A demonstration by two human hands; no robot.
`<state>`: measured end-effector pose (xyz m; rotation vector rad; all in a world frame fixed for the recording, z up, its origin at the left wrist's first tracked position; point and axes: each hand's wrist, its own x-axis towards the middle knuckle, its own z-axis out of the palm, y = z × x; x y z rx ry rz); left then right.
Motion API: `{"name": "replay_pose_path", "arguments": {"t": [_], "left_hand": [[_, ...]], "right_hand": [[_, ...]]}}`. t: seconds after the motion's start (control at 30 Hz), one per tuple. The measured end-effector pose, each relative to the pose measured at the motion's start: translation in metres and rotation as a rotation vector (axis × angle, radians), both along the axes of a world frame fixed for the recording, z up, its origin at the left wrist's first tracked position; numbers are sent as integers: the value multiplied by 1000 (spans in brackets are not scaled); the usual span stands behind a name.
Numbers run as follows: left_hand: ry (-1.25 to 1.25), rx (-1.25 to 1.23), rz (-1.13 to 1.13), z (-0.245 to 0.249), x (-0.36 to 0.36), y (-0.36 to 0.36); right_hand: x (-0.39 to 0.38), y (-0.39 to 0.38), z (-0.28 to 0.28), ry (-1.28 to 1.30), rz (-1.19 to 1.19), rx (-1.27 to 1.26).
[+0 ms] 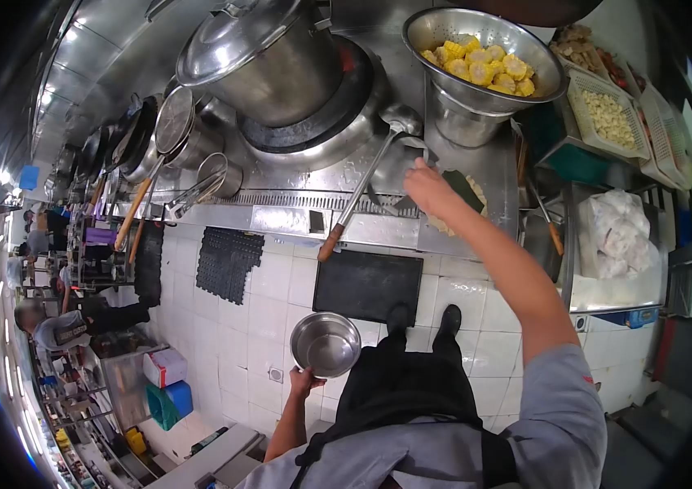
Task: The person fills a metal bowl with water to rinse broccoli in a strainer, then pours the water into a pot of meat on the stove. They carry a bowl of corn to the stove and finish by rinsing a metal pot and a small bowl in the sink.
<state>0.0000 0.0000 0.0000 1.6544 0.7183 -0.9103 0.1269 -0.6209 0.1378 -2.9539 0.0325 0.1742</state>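
My left hand (304, 381) grips the rim of a round steel bowl (326, 346), held low over the floor in front of me; its inside shows bare metal. My right hand (430, 191) reaches over the steel counter with its fingers drawn together. Whatever they pinch is too small to make out. Close to the fingertips lies a bent grey strip (413, 143), and left of it a long ladle (366, 175) with a wooden handle end. Under my right wrist, a dark green flat piece (462, 189) rests beside pale bits on the counter.
A big lidded stockpot (268, 69) stands on the burner. Corn pieces fill a colander (421, 41) set on a steel pot (464, 118). White baskets (639, 147) and a bagged bundle (619, 232) are on the right. A black mat (362, 285) covers the floor ahead; another person (77, 326) stands far left.
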Motion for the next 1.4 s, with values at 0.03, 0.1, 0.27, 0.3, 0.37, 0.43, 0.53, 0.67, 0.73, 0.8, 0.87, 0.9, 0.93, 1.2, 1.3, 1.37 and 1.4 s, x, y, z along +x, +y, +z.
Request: {"name": "replay_pose_path", "arguments": {"t": [0.03,0.1,0.27,0.3,0.37,0.43,0.53,0.67,0.73,0.8,0.87,0.9,0.93,1.2,1.3,1.37,1.4], "left_hand": [[-1,12,-18,-5,0,-5],[-19,74,-41,22,4,36],[-73,5,-72,10,5,30],[-74,4,-66,9,6,34],[-64,5,-75,3,10,39],[-127,69,-88,6,12,31],[-181,60,-212,18,27,2],[-183,-19,-527,18,41,-69],[-145,-115,-647,24,37,-119],[-43,-232,-813,22,21,-174],[87,-230,-897,28,-8,-226],[143,-224,-940,29,-26,-256],[202,-204,-997,26,-42,-277],[274,-237,-1486,33,-278,-475],[269,-368,-1651,63,-390,-533],[221,-419,-1778,94,-463,-565],[211,-487,-1840,115,-498,-578]], "right_hand": [[6,-7,-27,-80,16,-17],[17,32,-56,-133,-7,19],[9,52,-96,-217,-134,177],[2,61,-89,-362,-193,217],[-20,81,-50,-641,-337,285],[-62,105,-23,-567,-409,413],[-158,153,-33,-472,-390,613],[-354,200,-86,228,-517,683],[-451,210,-125,530,-671,612],[-561,221,-141,566,-972,567],[-644,244,-122,482,-1327,574],[-677,249,-104,465,-1501,619],[-712,257,-91,509,-1528,622],[-905,332,-109,21,-2098,584],[-925,354,-132,-145,-2229,621],[-927,361,-127,-233,-2299,658],[-926,368,-133,-308,-2355,673]]}}
